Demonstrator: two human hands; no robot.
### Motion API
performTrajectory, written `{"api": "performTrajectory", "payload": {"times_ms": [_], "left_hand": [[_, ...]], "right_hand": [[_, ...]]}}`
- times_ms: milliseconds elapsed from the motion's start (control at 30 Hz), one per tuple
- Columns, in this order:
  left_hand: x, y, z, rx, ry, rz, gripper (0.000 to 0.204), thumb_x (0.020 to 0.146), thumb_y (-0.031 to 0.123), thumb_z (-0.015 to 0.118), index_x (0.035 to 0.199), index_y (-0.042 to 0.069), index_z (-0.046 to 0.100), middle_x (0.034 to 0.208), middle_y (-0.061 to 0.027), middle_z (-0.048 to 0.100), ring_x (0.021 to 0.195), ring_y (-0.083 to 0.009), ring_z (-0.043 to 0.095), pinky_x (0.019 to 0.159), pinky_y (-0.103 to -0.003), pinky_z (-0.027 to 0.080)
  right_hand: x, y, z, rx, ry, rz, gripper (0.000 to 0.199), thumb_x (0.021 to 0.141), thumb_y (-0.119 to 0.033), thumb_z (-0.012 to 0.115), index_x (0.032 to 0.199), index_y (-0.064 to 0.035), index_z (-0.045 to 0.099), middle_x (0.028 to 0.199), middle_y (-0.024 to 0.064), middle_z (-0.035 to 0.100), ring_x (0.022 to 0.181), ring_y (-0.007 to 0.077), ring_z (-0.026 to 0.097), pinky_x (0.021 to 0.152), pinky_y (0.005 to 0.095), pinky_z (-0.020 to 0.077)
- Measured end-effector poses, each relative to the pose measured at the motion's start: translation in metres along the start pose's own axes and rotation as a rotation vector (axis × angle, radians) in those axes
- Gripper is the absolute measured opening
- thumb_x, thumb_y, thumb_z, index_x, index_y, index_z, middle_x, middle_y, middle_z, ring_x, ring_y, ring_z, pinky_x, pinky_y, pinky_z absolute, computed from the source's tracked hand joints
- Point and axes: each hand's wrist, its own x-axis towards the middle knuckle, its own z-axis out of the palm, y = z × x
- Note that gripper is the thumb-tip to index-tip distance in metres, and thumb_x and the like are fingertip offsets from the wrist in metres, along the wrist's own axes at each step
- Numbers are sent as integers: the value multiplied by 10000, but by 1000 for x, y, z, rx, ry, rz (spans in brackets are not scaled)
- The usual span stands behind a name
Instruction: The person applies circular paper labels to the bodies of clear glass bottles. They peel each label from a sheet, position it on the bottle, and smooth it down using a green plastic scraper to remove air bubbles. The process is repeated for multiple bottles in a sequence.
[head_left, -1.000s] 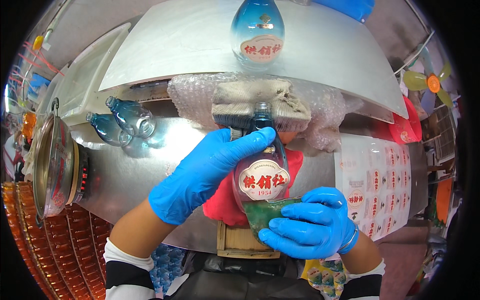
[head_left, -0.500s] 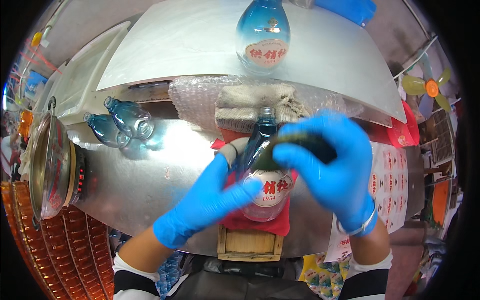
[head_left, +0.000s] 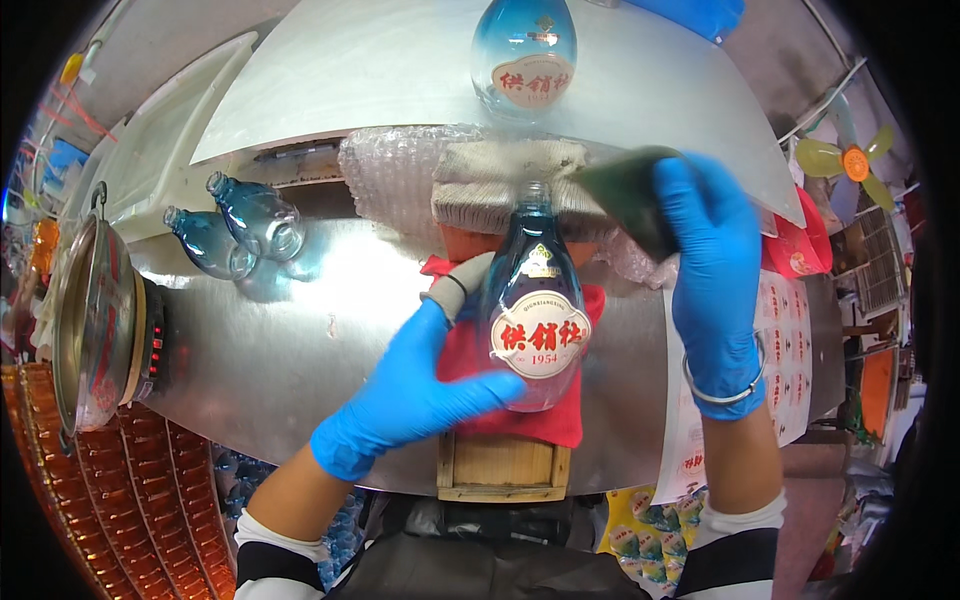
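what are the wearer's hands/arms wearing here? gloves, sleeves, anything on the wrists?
Both the left hand and the right hand wear bright blue disposable gloves reaching to the wrist. A thin silvery bangle circles the right wrist over the glove cuff. Forearms are bare below the gloves. Near the lower edge, both arms show white sleeve cuffs over dark sleeves.

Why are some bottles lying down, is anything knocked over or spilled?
Two blue bottles lie on their sides on the metal table, far left; no spill shows. The left hand holds the labelled bottle, the right hand a dark cloth.
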Motion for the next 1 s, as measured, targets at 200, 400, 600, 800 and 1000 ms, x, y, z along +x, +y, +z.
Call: {"api": "performTrajectory", "payload": {"times_ms": [200,400,600,800,1000], "left_hand": [[5,-13,-2,-10,45,35,669,849,269,582,1364,-40,286,1327,-152,408,1240,-224,377,1049,-342,280],[10,-6,-2,39,11,-40,731,823,262,632,1379,-40,265,1342,-160,399,1240,-222,382,1044,-333,288],[11,-8,-7,-69,-40,-63,719,845,273,594,1393,-28,240,1360,-149,382,1251,-213,369,1046,-326,281],[10,-23,-10,-120,-1,-78,669,881,281,537,1394,-20,231,1352,-148,379,1229,-218,383,1035,-329,297],[8,-13,6,-89,35,-120,662,899,324,491,1386,-31,215,1329,-153,387,1204,-221,400,1026,-335,308]], "right_hand": [[-68,18,-9,108,-326,425,258,784,-208,713,750,-82,491,679,-24,474,605,46,432,545,195,385],[-74,27,1,302,-378,587,355,734,-157,754,744,-119,402,680,-51,406,646,26,390,567,183,369],[-73,40,-10,432,-451,628,244,799,-193,689,779,-101,465,677,-31,461,597,37,421,546,179,356],[-66,41,-10,483,-493,644,247,800,-216,688,788,-94,475,677,-31,455,599,35,410,541,187,347],[-68,37,-1,316,-427,576,303,777,-218,716,749,-112,433,670,-51,409,620,31,368,548,183,331]]}}
